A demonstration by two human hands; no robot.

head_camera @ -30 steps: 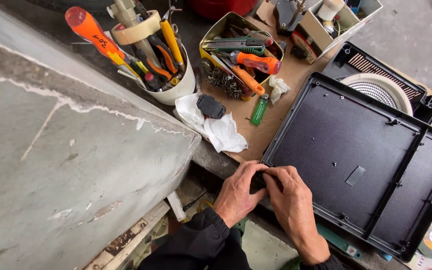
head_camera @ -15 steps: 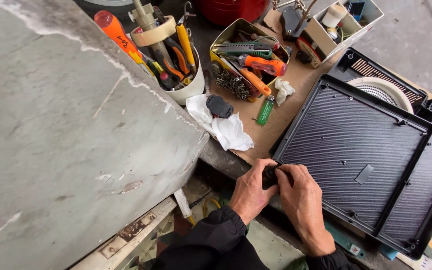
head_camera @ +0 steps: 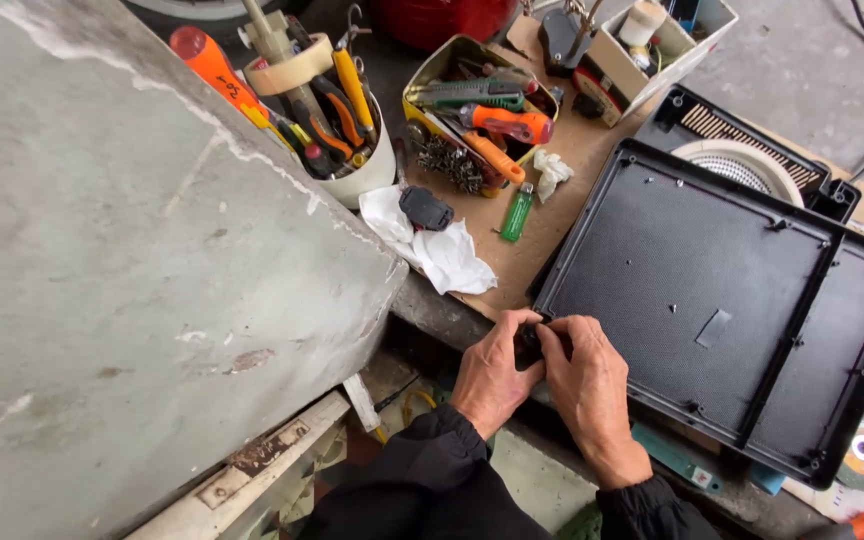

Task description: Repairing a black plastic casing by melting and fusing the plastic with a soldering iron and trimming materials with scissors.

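My left hand and my right hand meet at the near left corner of a large black plastic panel that lies flat on the bench. Between the fingertips of both hands is a small black part, mostly hidden by the fingers. Both wrists wear black sleeves. The panel is turned inner side up, with raised ribs and screw posts along its edges.
A white cup with screwdrivers and pliers, a yellow tin of tools, a white cloth with a small black piece, and a green lighter lie on cardboard. A grey slab fills the left. A black fan housing sits behind the panel.
The view has shifted slightly. Both hands stay together at the panel's corner, fingers working on the small black part.
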